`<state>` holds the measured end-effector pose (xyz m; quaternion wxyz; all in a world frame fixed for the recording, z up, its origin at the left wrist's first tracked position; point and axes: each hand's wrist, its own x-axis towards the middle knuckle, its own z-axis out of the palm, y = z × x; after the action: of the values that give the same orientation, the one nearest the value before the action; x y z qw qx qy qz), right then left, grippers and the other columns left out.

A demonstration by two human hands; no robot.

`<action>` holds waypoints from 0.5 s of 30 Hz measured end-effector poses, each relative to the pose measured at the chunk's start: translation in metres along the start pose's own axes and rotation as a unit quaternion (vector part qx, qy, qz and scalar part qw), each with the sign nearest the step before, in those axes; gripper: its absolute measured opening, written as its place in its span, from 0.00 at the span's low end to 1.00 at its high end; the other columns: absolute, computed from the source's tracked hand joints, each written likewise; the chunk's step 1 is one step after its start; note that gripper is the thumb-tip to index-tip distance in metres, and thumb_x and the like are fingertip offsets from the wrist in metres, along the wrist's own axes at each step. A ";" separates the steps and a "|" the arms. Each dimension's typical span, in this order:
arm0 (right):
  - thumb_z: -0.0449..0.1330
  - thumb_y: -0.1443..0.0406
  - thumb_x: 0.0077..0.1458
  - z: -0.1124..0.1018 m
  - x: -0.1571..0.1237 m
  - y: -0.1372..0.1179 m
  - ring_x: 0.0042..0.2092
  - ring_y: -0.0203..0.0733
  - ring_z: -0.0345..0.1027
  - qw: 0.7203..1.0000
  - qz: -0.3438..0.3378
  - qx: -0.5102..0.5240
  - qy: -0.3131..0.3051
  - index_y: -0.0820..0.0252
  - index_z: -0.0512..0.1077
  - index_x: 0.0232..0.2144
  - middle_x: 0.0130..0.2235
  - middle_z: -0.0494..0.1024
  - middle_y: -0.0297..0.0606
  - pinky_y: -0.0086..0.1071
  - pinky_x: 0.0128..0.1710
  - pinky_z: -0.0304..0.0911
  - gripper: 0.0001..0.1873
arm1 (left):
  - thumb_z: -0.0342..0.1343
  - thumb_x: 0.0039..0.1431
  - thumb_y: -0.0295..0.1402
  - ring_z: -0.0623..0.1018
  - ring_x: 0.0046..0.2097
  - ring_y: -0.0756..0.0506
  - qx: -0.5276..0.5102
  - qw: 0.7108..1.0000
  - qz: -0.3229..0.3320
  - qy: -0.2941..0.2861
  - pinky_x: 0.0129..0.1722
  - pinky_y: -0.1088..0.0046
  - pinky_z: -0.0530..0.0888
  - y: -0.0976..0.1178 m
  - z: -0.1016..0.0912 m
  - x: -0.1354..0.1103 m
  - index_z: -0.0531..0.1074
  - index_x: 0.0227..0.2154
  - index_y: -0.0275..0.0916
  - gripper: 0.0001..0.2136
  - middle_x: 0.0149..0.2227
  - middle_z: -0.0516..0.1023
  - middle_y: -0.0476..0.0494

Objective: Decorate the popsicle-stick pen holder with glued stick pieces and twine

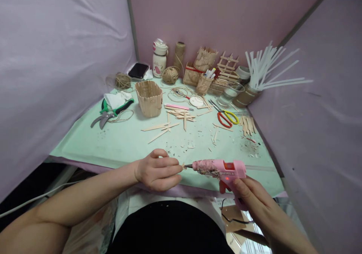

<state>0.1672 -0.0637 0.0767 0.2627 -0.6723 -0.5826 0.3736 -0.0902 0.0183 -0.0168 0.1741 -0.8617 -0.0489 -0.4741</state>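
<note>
Pink glue gun (219, 168): we hold it in our right hand (251, 193), fingers wrapped round its handle (240, 201). At the gun's nozzle (189, 166), our left hand (160, 171), fingers nearly together, pinches a small wooden piece (184, 166). Beyond the gun we note scissors (221, 111).

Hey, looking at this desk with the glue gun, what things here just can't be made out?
In the head view:
Exact shape of the small piece at the left hand: too small, partly covered by fingers.
Some fingers of the right hand: head view, hidden by the hand itself and the glue gun.
Basket floor: head view, hidden by its front wall.
Far end of the white cable: head view, cut off by the left edge.
</note>
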 end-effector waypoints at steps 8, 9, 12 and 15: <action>0.50 0.46 0.57 0.000 0.003 0.003 0.26 0.40 0.67 1.000 -0.015 -0.008 -0.017 0.53 0.75 0.23 0.22 0.73 0.35 0.29 0.29 0.68 0.24 | 0.60 0.52 0.30 0.80 0.38 0.51 -0.092 0.993 -0.076 -0.014 0.34 0.70 0.66 0.001 0.001 -0.006 0.69 0.30 0.48 0.06 0.36 0.82 0.58; 0.50 0.46 0.57 0.000 0.003 0.003 0.26 0.40 0.67 1.000 -0.015 -0.009 -0.021 0.53 0.75 0.23 0.22 0.73 0.35 0.29 0.29 0.68 0.24 | 0.60 0.52 0.30 0.80 0.38 0.51 -0.091 0.993 -0.075 -0.017 0.33 0.70 0.65 0.001 0.001 -0.006 0.69 0.30 0.48 0.06 0.36 0.82 0.58; 0.50 0.46 0.56 0.000 0.004 0.004 0.27 0.40 0.68 1.000 -0.016 -0.009 -0.023 0.54 0.75 0.23 0.22 0.73 0.35 0.30 0.29 0.68 0.25 | 0.58 0.54 0.30 0.80 0.37 0.51 -0.058 0.997 -0.051 -0.015 0.32 0.70 0.65 0.000 0.000 -0.004 0.69 0.28 0.47 0.04 0.37 0.82 0.58; 0.50 0.45 0.56 0.000 0.003 0.005 0.27 0.41 0.68 1.000 -0.008 -0.005 -0.003 0.54 0.75 0.23 0.23 0.74 0.35 0.30 0.29 0.69 0.25 | 0.58 0.54 0.29 0.80 0.38 0.50 -0.013 1.000 -0.013 -0.001 0.34 0.69 0.66 -0.001 -0.001 -0.001 0.69 0.26 0.45 0.04 0.35 0.83 0.55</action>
<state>0.1699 -0.0622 0.0721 0.2607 -0.6679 -0.5908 0.3700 -0.0916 0.0189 -0.0172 0.1565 -0.8636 -0.0541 -0.4761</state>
